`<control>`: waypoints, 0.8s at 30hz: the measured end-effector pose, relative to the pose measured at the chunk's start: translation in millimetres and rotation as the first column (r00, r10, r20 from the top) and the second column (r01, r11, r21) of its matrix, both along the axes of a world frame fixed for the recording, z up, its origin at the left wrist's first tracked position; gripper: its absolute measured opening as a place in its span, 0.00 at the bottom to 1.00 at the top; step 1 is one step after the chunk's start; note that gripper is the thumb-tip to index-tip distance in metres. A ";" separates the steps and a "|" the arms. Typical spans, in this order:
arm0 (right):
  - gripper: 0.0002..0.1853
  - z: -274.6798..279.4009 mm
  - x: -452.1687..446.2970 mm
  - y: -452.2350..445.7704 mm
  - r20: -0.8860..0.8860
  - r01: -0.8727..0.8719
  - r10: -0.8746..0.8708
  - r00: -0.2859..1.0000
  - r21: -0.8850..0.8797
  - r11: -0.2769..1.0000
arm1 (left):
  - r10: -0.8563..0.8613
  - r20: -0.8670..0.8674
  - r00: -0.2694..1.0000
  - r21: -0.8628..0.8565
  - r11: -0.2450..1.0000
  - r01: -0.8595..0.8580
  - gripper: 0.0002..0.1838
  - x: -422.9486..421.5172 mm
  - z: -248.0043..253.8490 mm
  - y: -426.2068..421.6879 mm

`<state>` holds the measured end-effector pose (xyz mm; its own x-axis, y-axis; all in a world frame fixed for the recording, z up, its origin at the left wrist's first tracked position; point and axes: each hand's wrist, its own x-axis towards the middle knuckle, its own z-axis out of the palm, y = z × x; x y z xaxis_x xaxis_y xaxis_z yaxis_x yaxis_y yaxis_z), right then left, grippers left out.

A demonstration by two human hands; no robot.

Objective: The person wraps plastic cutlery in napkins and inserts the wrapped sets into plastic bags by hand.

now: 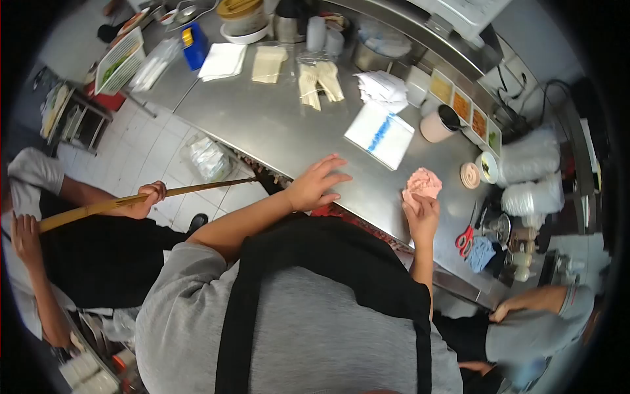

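My left hand (318,184) is over the near edge of the steel counter (262,125), fingers spread and holding nothing. A crumpled pink cloth (423,182) is on the counter, and my right hand (420,213) has its fingers closed on the near side of it. Beyond and between my hands lies a white pad with a blue stripe (379,134). To the right of the pink cloth is a small round pinkish container (470,175). Red-handled scissors (464,241) and a blue cloth (481,253) lie at the right.
A person at left grips a bamboo pole (105,207) reaching toward my left arm. Another person (525,328) stands at lower right. White food trays (461,105), a pink cup (434,125), packets and a blue box (194,47) line the counter's far side.
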<state>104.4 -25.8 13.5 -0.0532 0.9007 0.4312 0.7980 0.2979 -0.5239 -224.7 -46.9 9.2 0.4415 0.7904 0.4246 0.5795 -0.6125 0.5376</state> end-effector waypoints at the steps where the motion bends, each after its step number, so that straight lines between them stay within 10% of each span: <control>1: 0.09 12.4 -8.3 -1.3 0.055 -0.012 0.011 0.998 0.029 1.000 | 0.046 0.009 0.999 0.003 0.999 -0.046 0.23 -7.9 0.6 0.9; 5: 0.08 11.1 -29.8 13.1 -0.142 -0.018 0.038 0.989 0.139 0.990 | 0.204 0.086 0.975 0.065 0.976 -0.209 0.13 -34.5 4.9 -7.1; 8: 0.07 25.1 -72.4 27.5 -0.306 -0.162 0.117 0.945 -0.125 0.979 | 0.260 0.122 0.958 0.076 0.960 -0.270 0.09 -54.5 1.5 -22.1; 17: 0.07 53.4 -278.7 103.1 -0.216 -0.689 0.668 0.712 -0.031 0.724 | 0.397 0.196 0.897 -0.032 0.917 -0.398 0.10 -112.7 16.5 -72.0; 24: 0.14 -5.9 -406.0 193.5 0.103 -0.344 0.384 0.917 -0.278 0.897 | 0.395 0.233 0.889 -0.076 0.919 -0.388 0.08 -112.7 19.1 -114.4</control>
